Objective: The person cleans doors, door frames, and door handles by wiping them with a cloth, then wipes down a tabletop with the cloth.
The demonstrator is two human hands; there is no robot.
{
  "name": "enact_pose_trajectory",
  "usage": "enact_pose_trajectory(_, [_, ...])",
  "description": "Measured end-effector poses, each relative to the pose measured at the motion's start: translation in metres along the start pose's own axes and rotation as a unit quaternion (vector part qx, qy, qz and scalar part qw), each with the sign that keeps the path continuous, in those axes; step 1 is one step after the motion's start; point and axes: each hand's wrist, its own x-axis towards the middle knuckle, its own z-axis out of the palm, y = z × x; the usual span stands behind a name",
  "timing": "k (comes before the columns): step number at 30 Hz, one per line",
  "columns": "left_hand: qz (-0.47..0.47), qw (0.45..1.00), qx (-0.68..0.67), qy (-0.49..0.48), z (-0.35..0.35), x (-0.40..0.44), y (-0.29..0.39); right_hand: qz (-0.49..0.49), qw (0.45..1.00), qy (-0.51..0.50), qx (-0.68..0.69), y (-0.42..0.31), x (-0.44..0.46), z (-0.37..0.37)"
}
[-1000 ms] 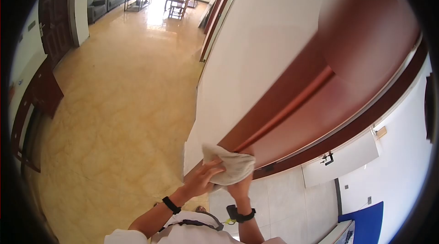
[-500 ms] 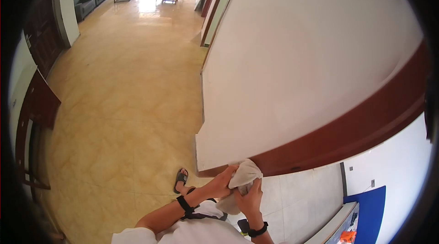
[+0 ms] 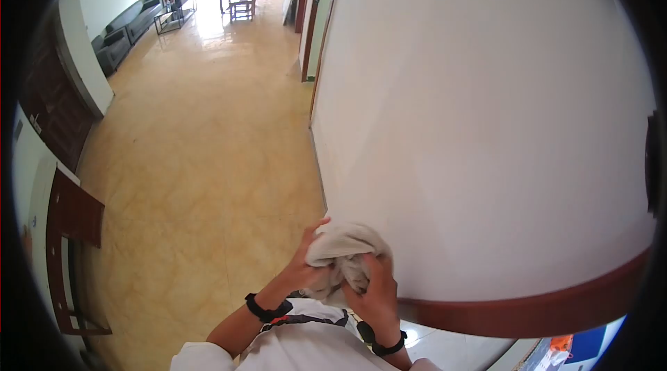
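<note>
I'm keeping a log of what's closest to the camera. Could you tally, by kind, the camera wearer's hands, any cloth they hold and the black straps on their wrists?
Hands: 2
Cloth: 1
Black wrist straps: 2
Total: 5

The cloth (image 3: pixel 349 237) is beige, the floor (image 3: pixel 208 155) mottled yellow, the trim (image 3: pixel 514 318) reddish-brown.
</note>
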Motion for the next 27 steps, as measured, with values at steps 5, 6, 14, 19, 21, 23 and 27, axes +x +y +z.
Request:
enact_pose_trajectory(5, [-0.046,0.997,0.024,-0.052,-0.058,0.011,0.027,0.026,0.997,0.016,0.07,0.018,0.035,0.036])
enact_pose_trajectory(6, [-0.042,0.995,0.049,-0.074,-0.067,0.013,0.038,0.066,0.993,0.022,0.099,0.022,0.042,0.047])
enact_pose_trajectory(14, [-0.08,0.979,0.162,-0.095,-0.128,0.102,0.026,0.221,0.913,-0.207,0.273,0.031,0.108,0.065])
enact_pose_trajectory(19, [-0.217,0.918,0.215,-0.254,-0.187,0.144,0.0,0.16,0.938,-0.008,0.309,0.015,0.185,0.114])
enact_pose_trajectory(21, [-0.201,0.923,0.111,-0.31,-0.221,0.156,-0.01,0.185,0.939,0.069,0.281,0.025,0.224,0.151])
enact_pose_trajectory(23, [-0.207,0.941,-0.018,-0.268,-0.258,0.171,-0.002,0.221,0.944,0.03,0.245,0.03,0.261,0.178])
enact_pose_trajectory(27, [-0.145,0.953,0.0,-0.266,-0.31,0.214,0.041,0.309,0.929,-0.147,0.144,0.016,0.315,0.21])
